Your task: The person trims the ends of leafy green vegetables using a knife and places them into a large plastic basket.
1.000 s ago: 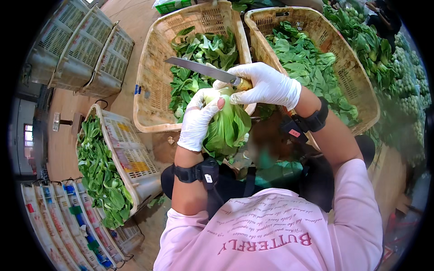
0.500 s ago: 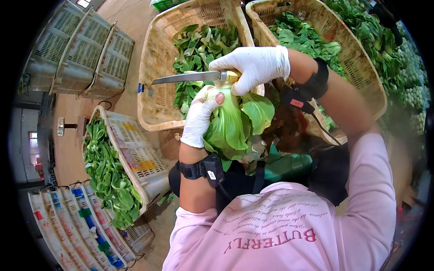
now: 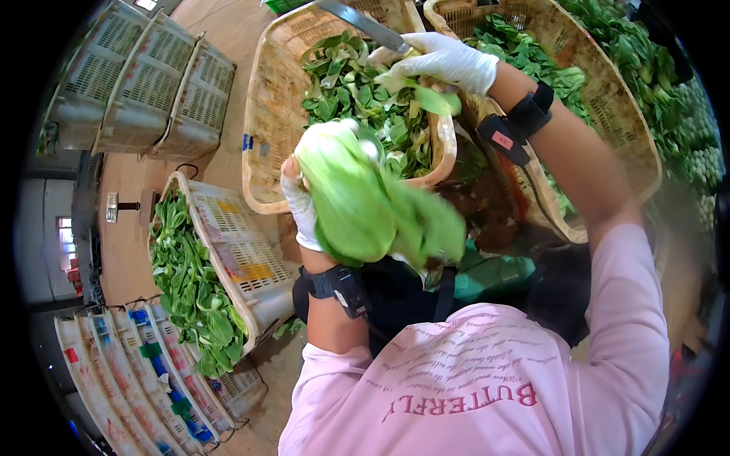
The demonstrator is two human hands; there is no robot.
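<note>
A head of bok choy [image 3: 350,201], blurred by motion, has its pale base up and its green leaves hanging toward my lap. My left hand [image 3: 300,209], in a white glove, is closed around its left side; the fingers are mostly hidden behind it. Up and to the right, my gloved right hand [image 3: 449,62] grips a knife [image 3: 365,24] whose blade points to the far left. A loose leaf [image 3: 436,99] hangs from beneath that same hand. Below it, cut leaves [image 3: 357,87] lie in a worn plastic crate [image 3: 266,106].
Another crate [image 3: 620,106] of greens stands at the right, beside a heap of bok choy [image 3: 684,99]. On the left, a white crate [image 3: 220,228] is filled with bok choy. Stacked crates stand at the far left [image 3: 129,83] and lower left [image 3: 129,380].
The bok choy has swung left and lower with my left hand, away from the knife. My right hand has moved up and farther away, carrying the knife and a loose leaf.
</note>
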